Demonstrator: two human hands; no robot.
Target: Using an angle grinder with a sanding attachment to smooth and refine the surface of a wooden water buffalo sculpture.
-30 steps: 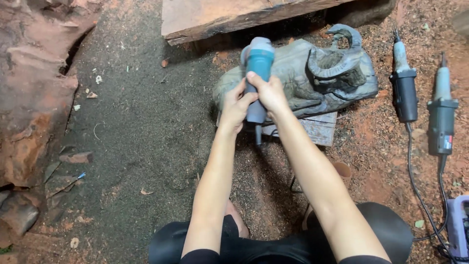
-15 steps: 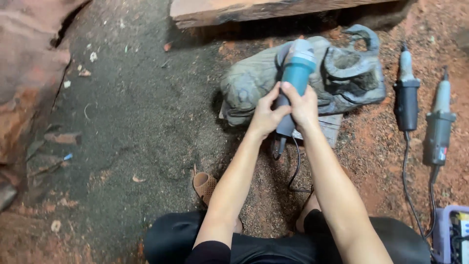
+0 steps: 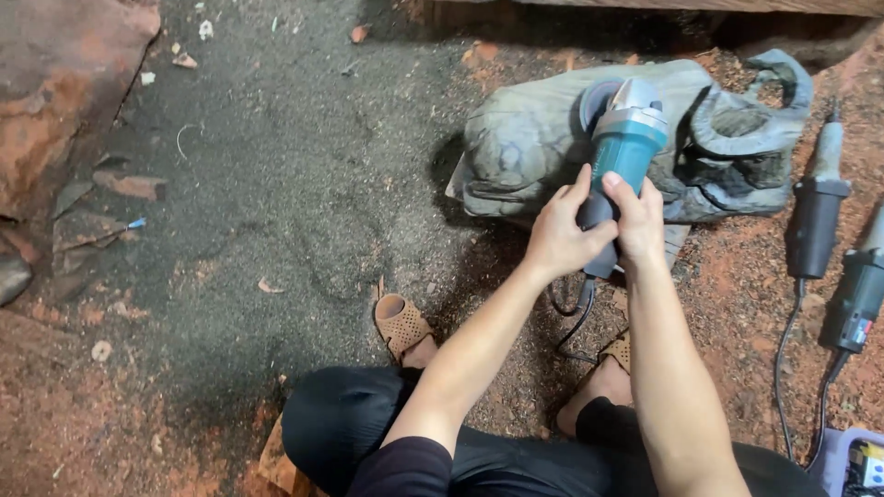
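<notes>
Both hands (image 3: pixel 599 230) shifted the grinder (image 3: pixel 615 156) rightward, its disc half hidden behind the carving (image 3: pixel 534 138)

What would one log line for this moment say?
left hand: grips angle grinder body | right hand: grips same | disc end: on grey carved animal figure | beside: two die grinders on red sawdust

One teal angle grinder (image 3: pixel 619 152) in play, gripped by two hands: left hand (image 3: pixel 558 237) and right hand (image 3: pixel 637 221). One grey carved figure (image 3: pixel 552 138) lies on the ground. Two die grinders at the right edge, the first (image 3: pixel 814 213) and the second (image 3: pixel 861 290). Two tan sandals, one (image 3: pixel 401 324) and the other (image 3: pixel 621 350). One reddish rock (image 3: pixel 55 92) at the left.
</notes>
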